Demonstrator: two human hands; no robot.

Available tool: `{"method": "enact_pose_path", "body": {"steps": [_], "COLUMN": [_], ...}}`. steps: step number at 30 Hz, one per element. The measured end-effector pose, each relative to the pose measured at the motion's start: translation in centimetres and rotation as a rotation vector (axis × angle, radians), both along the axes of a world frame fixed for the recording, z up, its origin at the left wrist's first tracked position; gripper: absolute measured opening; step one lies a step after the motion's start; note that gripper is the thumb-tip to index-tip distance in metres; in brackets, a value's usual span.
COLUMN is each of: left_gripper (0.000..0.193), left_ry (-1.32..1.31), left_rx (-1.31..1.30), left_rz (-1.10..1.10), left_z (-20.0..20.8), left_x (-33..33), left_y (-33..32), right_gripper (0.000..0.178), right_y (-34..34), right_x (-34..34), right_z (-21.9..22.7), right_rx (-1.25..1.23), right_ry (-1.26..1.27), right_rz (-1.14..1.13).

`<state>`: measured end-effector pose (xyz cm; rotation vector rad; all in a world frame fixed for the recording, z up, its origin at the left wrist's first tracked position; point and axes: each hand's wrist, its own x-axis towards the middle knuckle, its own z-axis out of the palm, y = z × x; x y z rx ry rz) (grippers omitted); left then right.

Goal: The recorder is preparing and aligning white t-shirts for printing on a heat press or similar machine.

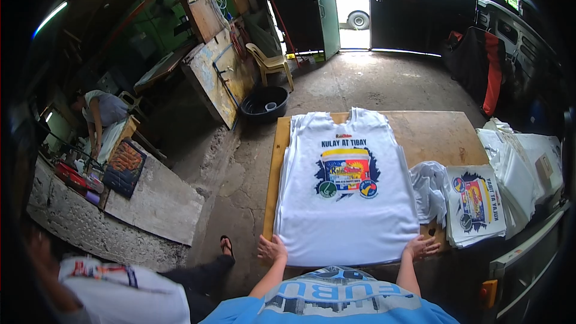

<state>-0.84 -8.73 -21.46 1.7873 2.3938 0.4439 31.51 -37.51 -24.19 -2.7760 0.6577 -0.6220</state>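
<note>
A pile of white sleeveless shirts [345, 228] lies flat on the wooden table, the top one printed on the chest with a colourful paint-pail picture. My left hand [273, 248] rests at the pile's lower left corner, fingers spread. At the lower right corner, my right hand [422, 246] is stretched outward, its fingers apart on the shirt's edge and table. Neither hand grips anything that I can see. Beside the pile, to the right, sits a crumpled white cloth [428, 189]. Next to it is a stack of white sheets [477, 207] bearing a similar print.
More white material [510, 174] is heaped at the far right, near a metal frame [531, 264]. Close on my left stands a person [120, 291] in a white shirt; another person [102, 108] bends over a bench. A black basin [264, 104] and a chair [270, 60] stand beyond.
</note>
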Motion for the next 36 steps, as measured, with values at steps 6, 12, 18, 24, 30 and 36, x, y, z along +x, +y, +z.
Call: {"method": "enact_pose_path", "body": {"steps": [6, 12, 18, 24, 30, 36], "left_gripper": [0.051, 0.046, 0.043, 0.041, 0.04, 0.041], "left_ry": [-0.084, -0.194, -0.04, 0.051, 0.035, 0.014], "left_rx": [-0.019, -0.047, -0.047, -0.002, -0.057, -0.07], "left_rz": [-0.015, 0.112, 0.226, 0.217, 0.263, 0.29], "left_z": [-0.6, -1.3, -2.1, -1.3, -0.1, -1.3], "left_x": [-2.1, -2.6, -3.0, -0.6, -1.5, -1.4], "left_y": [-0.6, -0.4, 0.3, -0.4, -0.4, 0.2], "right_gripper": [0.058, 0.075, 0.074, 0.062, 0.066, 0.073], "right_y": [-0.8, -5.7, -2.0, -3.3, -1.5, -1.4], "right_x": [-0.9, 3.0, 3.0, 2.8, 1.9, 2.2], "right_z": [-0.2, -8.7, -3.6, -4.8, -2.0, -1.1], "right_rx": [0.072, 0.376, 0.836, 0.664, 0.649, 0.542], "right_ry": [0.04, -0.106, 0.104, 0.018, 0.08, 0.178], "right_rz": [0.009, -0.337, -0.51, -0.464, -0.433, -0.544]}}
